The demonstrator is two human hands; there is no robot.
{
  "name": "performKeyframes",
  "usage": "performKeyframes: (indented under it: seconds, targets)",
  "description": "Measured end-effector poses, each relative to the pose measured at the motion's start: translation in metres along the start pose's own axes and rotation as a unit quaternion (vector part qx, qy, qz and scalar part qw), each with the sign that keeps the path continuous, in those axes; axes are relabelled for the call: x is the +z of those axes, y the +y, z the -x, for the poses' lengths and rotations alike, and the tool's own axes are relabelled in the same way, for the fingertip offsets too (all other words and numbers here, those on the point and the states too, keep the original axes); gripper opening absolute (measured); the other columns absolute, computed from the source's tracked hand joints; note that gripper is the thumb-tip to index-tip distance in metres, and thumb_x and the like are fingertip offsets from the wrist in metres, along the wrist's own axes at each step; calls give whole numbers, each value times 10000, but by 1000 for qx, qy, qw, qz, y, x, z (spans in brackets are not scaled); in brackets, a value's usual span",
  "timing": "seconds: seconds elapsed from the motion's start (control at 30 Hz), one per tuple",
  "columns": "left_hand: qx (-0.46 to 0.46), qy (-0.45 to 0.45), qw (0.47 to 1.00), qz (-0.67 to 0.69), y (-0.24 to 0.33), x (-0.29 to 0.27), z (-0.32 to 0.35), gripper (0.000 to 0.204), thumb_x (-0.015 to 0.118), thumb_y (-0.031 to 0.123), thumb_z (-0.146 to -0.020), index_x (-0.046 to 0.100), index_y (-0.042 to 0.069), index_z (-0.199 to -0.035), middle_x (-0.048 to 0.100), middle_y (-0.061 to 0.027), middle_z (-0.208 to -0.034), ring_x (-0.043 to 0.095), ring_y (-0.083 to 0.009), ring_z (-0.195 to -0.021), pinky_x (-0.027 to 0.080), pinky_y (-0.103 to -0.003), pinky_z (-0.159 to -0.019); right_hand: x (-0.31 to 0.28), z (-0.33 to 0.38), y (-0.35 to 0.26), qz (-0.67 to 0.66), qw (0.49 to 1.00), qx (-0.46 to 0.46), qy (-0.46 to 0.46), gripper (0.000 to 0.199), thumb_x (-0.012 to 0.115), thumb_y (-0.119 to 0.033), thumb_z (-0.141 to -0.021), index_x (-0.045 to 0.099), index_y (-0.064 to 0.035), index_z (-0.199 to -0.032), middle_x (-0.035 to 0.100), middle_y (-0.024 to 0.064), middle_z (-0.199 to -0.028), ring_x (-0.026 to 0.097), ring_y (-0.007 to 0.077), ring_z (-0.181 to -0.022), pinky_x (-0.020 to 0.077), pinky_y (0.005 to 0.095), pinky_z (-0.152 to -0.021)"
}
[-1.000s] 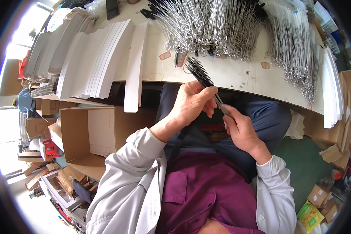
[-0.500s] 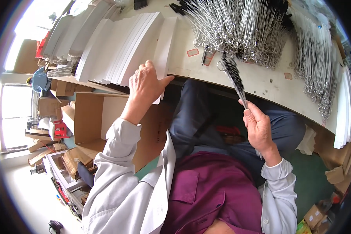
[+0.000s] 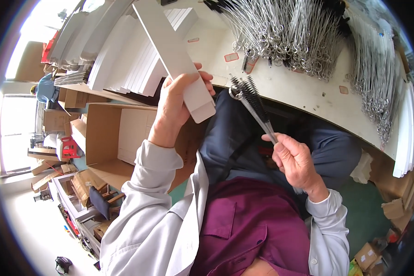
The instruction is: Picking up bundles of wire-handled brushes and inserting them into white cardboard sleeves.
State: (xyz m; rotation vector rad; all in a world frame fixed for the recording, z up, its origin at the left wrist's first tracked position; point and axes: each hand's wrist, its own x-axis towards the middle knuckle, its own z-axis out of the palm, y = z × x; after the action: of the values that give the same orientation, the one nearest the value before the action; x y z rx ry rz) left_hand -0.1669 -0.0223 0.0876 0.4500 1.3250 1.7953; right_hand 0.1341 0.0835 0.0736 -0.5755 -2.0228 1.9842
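Note:
My left hand is closed round a long, narrow white box, tilted with its flapped near end toward my lap. In my right hand a small bunch of wire brushes is gripped, dark bristles and a metal loop pointing up and left toward the box's end. The brushes and the box are apart. Beyond my left hand, more flat white boxes lie side by side at the table's left. A big heap of wire brushes with ring ends lies at the far middle.
Along the white table's right side hangs another bundle of looped wires, with white boxes at the edge. An open cardboard carton stands on the floor at my left. A red stool is farther left.
My left hand has picked up a white box from the row and turned it toward me. My right hand has brought the brushes leftward and lower, nearer the box.

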Motion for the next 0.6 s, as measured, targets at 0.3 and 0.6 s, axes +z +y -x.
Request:
performKeyframes:
  seconds: [0.3, 0.6]
  targets:
    - [72, -4, 988, 136, -17, 28, -17, 380, 607, 146, -982, 465, -41, -1281, 662, -222, -1013, 678, -270, -855, 591, -443, -806, 8, 7, 0, -31, 996, 57, -54, 278, 490, -136, -1103, 662, -1, -1275, 480, 1, -618, 467, 85, -566, 424, 256, -544]
    - [83, 39, 984, 155, -20, 39, -17, 371, 603, 164, -996, 493, -37, -1287, 661, -209, -1021, 658, -266, -866, 568, -434, -834, 6, 4, 6, -55, 989, 121, -66, 284, 490, -161, -1105, 679, -1, -1243, 481, -15, -610, 470, 67, -569, 408, 244, -533]
